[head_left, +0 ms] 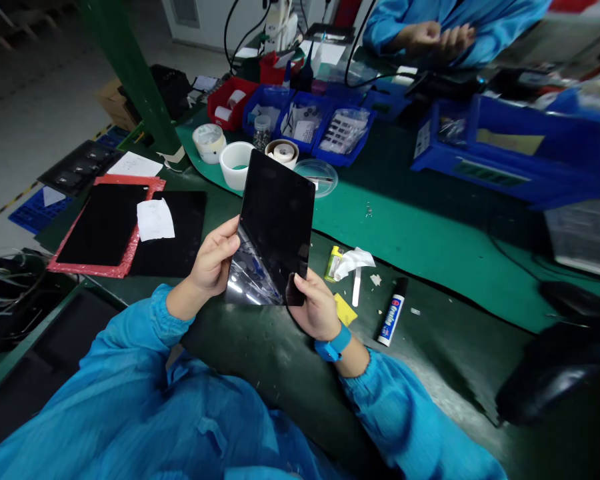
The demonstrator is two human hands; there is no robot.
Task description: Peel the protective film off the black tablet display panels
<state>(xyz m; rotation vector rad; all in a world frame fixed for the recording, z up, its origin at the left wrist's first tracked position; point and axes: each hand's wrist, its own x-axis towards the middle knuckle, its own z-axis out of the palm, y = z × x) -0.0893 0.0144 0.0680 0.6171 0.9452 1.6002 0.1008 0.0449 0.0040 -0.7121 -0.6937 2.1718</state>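
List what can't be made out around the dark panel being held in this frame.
Head view throughout.
Fingers of the left hand: hidden behind the dark panel.
Panel's lower corner: covered by the thumb of the right hand.
Label on the marker: too small to read.
The dark rounded object at right: blurred.
What the co-worker's hands hold: too small and blurred to tell.

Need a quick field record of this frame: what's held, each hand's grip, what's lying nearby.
held: black glossy panel, raised above the green mat
left hand: grip on the panel's left edge
right hand: grip on its lower right corner; blue wrist strap
near right hand: marker, crumpled white tissue
behind panel: white cup, tape roll, blue bins
far side: co-worker's hands
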